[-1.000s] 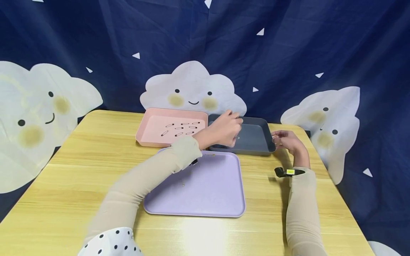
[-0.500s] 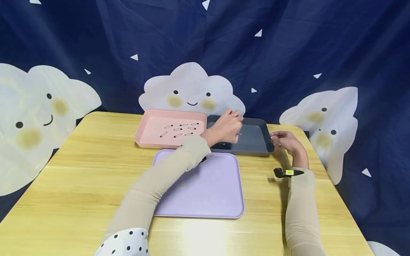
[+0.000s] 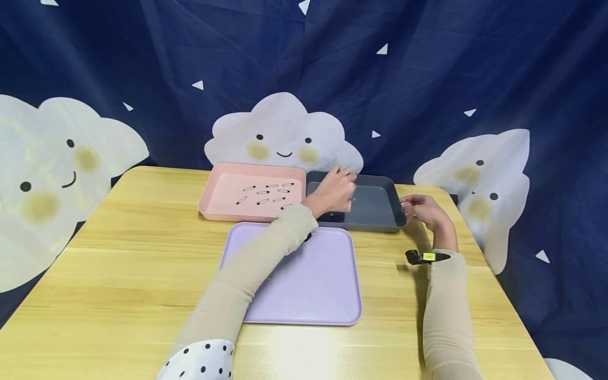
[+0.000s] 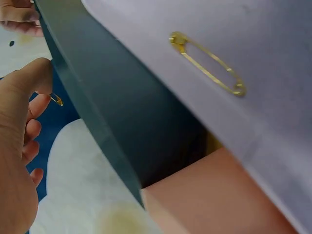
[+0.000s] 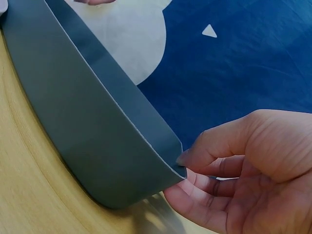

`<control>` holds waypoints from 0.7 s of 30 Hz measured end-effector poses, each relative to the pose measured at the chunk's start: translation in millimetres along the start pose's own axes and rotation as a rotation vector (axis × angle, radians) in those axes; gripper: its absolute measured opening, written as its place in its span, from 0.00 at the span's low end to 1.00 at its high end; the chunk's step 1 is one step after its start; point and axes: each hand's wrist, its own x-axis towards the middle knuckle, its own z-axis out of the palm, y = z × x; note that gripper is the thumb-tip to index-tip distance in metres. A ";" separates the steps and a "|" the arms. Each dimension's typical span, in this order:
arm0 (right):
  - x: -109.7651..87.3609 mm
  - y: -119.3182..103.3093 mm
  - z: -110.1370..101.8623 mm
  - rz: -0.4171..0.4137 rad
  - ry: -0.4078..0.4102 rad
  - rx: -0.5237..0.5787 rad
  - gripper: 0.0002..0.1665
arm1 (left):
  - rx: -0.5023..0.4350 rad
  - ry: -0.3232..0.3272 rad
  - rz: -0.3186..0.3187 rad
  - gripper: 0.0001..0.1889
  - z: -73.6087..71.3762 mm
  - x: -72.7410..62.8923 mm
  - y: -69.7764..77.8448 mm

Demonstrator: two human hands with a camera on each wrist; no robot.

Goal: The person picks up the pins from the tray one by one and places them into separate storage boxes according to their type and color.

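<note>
The left wrist view shows what the head view barely resolves: a gold safety pin [image 4: 57, 100] jutting from the left hand [image 4: 19, 117], and a second gold pin [image 4: 207, 73] lying on the lilac tray [image 3: 304, 295]. Only the head view shows the dark pins [image 3: 263, 201] scattered in the pink tray [image 3: 228, 198]. Above the dark grey tray [image 5: 87, 122], the left hand pinches its pin near one end; the right hand [image 5: 263, 165] grips that tray's corner, thumb inside the rim, fingers outside
</note>
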 end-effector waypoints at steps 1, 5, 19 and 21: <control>-0.3 -0.4 0.3 0.005 0.000 0.001 0.29 | 0.004 -0.002 -0.003 0.07 2.6 0.1 -0.5; -7.3 -9.9 1.9 0.013 -0.006 0.017 0.29 | 0.007 0.000 -0.011 0.07 11.0 -0.1 -2.3; -1.8 -3.4 -0.5 0.007 0.001 0.022 0.29 | 0.038 -0.030 -0.020 0.07 23.9 0.0 0.1; 0.6 0.3 -0.7 -0.002 0.005 0.010 0.29 | 0.037 -0.032 -0.024 0.07 25.0 0.1 0.1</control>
